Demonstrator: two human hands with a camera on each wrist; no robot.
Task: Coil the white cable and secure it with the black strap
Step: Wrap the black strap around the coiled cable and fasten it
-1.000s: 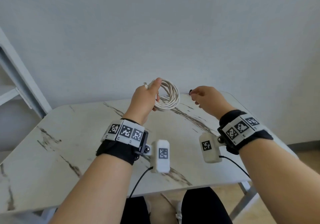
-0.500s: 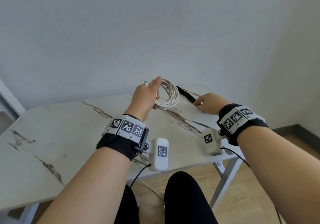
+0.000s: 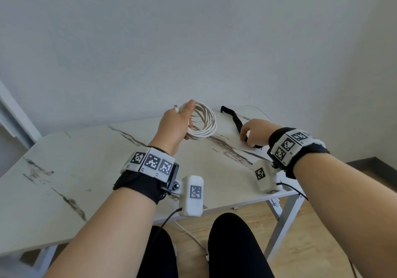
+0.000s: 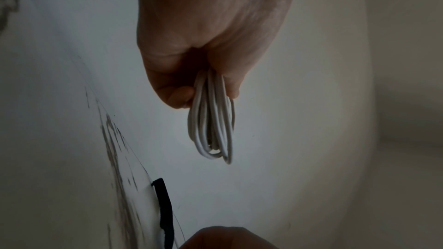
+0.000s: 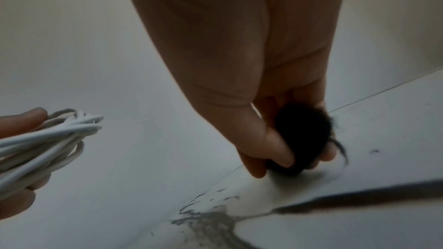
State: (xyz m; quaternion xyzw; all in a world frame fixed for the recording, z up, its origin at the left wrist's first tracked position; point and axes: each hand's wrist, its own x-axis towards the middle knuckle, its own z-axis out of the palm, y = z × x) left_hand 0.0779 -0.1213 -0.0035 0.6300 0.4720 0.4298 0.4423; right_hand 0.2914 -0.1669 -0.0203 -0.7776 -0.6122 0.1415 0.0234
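Observation:
The white cable is wound into a round coil of several loops, held above the table by my left hand, thumb on top, fingers curled round one side. One plug end sticks out past the thumb. From the left wrist the coil hangs edge-on from the left hand. The black strap lies on the table's far right part. My right hand pinches its near end. In the right wrist view the right hand has thumb and fingers closed on the dark strap; the coil shows at left.
The marble-patterned white table stands against a pale wall, its right edge just beyond my right wrist. A white shelf frame stands at far left. Wooden floor, white table legs and my knees show below the front edge.
My right hand has moved right, away from the coil, down to the table, and taken hold of the black strap's near end. The left hand keeps the coil where it was.

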